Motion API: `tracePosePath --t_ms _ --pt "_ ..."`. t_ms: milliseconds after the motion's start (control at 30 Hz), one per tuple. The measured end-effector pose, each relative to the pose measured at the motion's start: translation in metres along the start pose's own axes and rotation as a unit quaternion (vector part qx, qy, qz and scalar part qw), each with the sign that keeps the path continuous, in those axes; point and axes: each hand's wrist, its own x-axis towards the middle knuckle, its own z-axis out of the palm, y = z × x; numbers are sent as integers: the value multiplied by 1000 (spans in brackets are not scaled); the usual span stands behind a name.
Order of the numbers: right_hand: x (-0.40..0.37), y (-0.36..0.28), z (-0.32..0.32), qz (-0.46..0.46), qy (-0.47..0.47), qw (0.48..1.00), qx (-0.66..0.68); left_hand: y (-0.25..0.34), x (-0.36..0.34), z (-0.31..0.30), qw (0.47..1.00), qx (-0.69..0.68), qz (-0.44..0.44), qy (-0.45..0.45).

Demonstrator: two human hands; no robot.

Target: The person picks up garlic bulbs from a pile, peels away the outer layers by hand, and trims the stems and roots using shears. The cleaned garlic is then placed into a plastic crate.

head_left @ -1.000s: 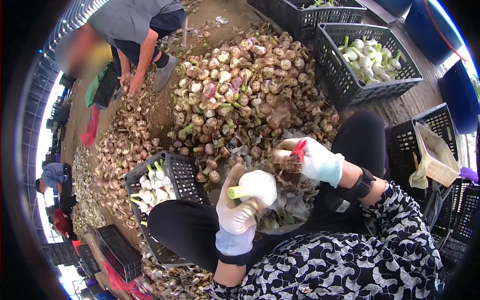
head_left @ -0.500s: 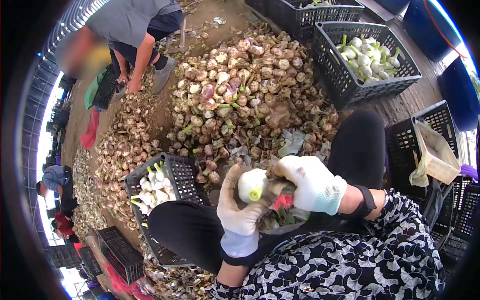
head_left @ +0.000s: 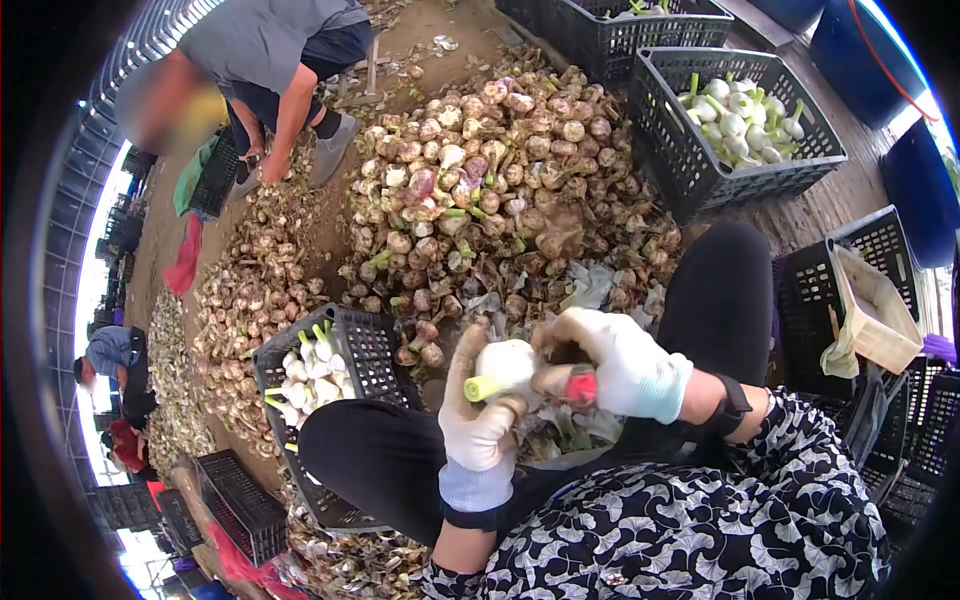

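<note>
A white peeled garlic bulb (head_left: 508,368) with a cut green stem pointing left is between my hands, above my lap. My left hand (head_left: 478,410), in a white glove with soiled fingertips, curls round the bulb's left and lower side. My right hand (head_left: 610,365), also gloved, has its fingers bent against the bulb's right side; a red thing (head_left: 581,385) sits at its thumb. Any blade there is too small to make out. Loose skins (head_left: 575,430) lie beneath the hands. Past them rises a heap of unpeeled garlic (head_left: 500,180).
A black crate (head_left: 370,350) with white bulbs stands beside my left knee. Another crate of bulbs (head_left: 740,185) is at the upper right. A white tray (head_left: 880,335) rests over a crate at right. A person (head_left: 265,50) bends over garlic at the upper left.
The bulb has turned, so its green stem now points left instead of toward me. My right fingers have shifted slightly against it, and the red thing has moved a little right and up.
</note>
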Motion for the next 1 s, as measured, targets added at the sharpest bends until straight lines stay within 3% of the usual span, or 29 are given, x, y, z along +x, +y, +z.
tracePosePath --t_ms 67,100,167,200,233,267,300,333,367,433,500,567,700,833,900,933,967,1000 --pt "2 14 5 -75 -9 997 -12 1 -1 -4 1000 4 -16 -22" --pt "6 16 0 -68 -13 997 38 1 -2 -4 1000 4 -16 -22" --pt "15 36 -3 144 22 970 196 3 -4 0 995 -63 -3 -71" --pt "22 49 -4 105 33 989 99 2 -3 -2 996 -46 15 -72" --pt "20 56 -3 102 31 989 98 2 0 -4 996 -47 19 -72" --pt "17 44 -4 142 -6 952 269 1 2 -7 995 -64 13 -71" --pt "14 34 -5 178 -40 883 432 0 3 -9 994 -81 7 -73" --pt "12 26 -6 103 -33 932 345 -3 3 -12 998 -59 9 -29" --pt "8 16 -5 -10 25 998 63 -3 4 -9 998 -59 8 -31" --pt "4 14 2 -107 58 992 -43 -5 3 -2 998 29 48 32" --pt "-3 2 10 -86 82 986 -116 -7 2 1 996 57 69 23" --pt "-6 3 11 -72 66 984 -152 -7 -1 12 983 126 96 91" --pt "-5 7 16 -42 48 985 -163 -7 -1 0 989 113 64 71" --pt "4 23 10 -20 76 985 -152 -5 -1 -2 998 28 55 8" --pt "10 42 10 -107 103 979 -137 -1 -1 -3 996 -91 0 -19" --pt "9 46 10 -108 104 979 -137 -4 2 -10 995 -93 6 -39" --pt "9 47 9 38 55 995 79 -4 5 -12 995 -92 7 -41" --pt "11 46 7 181 -1 940 290 -4 7 -14 993 -97 9 -59"
